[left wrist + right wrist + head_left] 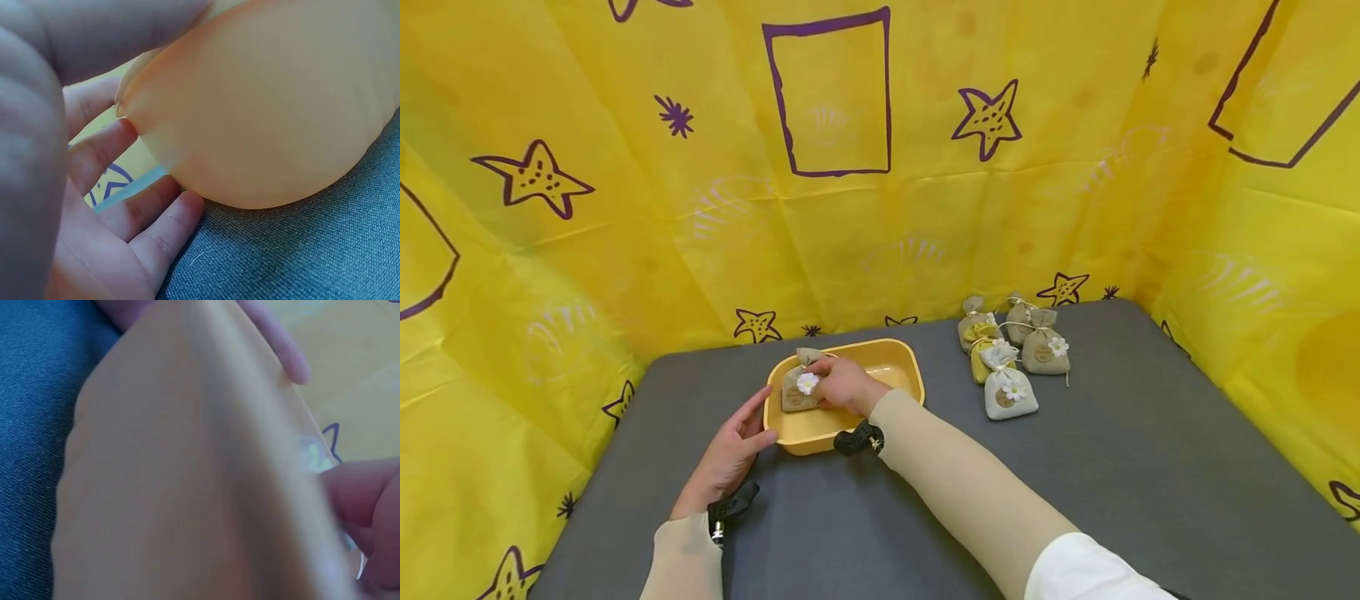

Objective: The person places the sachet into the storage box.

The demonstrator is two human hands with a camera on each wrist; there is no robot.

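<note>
Inside the left end of a yellow plastic tub (pixel 891 354) is a beige drawstring sachet (pixel 797 396) with a white flower on its front. My right hand (pixel 844 385) reaches over the tub's near wall and holds this sachet at its right side and neck. In the right wrist view the near wall hides most of the sachet. My left hand (pixel 733 450) holds the tub's left end, thumb at the near corner and fingers along the outer side. The left wrist view shows its fingertips (pixel 187 203) against the tub's outer wall (pixel 269 125).
Several sachets stand grouped at the back right of the grey table (pixel 1150 467): a white one (pixel 1009 396) in front, a yellow one (pixel 981 367) behind it, and beige ones (pixel 1043 354) around them. A yellow patterned cloth (pixel 850 242) hangs along the back and sides.
</note>
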